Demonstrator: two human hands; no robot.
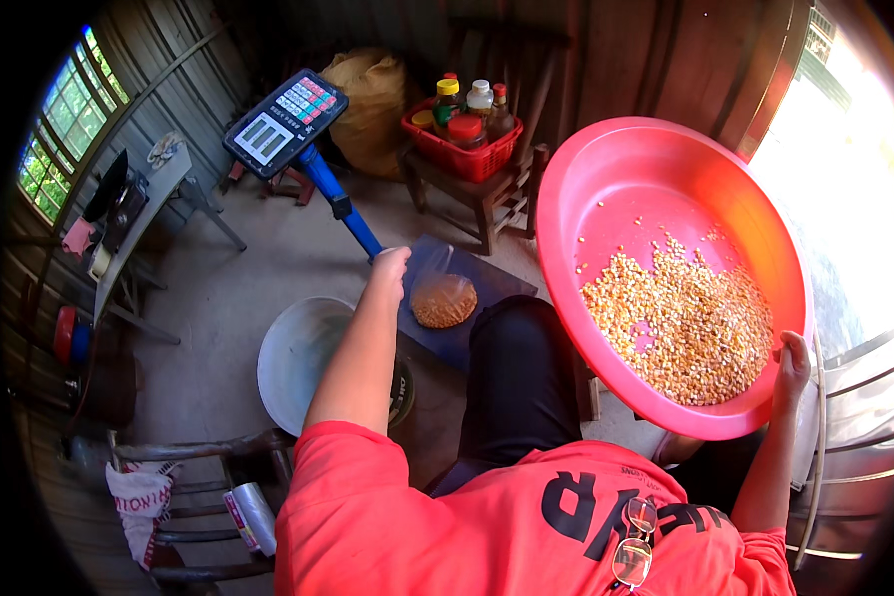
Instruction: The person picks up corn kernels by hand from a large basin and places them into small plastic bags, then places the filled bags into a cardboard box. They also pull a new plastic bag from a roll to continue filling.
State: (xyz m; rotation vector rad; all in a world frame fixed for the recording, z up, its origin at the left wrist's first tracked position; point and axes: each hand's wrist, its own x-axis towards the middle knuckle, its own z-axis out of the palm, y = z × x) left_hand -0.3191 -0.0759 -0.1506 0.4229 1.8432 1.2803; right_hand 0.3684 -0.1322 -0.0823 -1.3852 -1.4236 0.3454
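Observation:
My right hand [791, 365] grips the near right rim of a large pinkish-red plastic basin [626, 171], tilted over my right side. Dried corn kernels [685, 328] pile up across its lower half, with a few scattered higher on its floor. My left hand [392, 267] is curled at the lower end of the blue pole [343, 201] of a digital platform scale; its grip is partly hidden. On the scale's platform [495, 279] sits a clear plastic bag of corn kernels [444, 302], its top loose. The scale's keypad and display head [286, 123] stands above the pole.
A pale round tub [290, 357] is left of my forearm. Behind the scale, a wooden chair [484, 201] carries a red basket [469, 160] of bottles and jars. A table [145, 205] stands left. Another chair [194, 449] holds a plastic-bag roll [255, 518].

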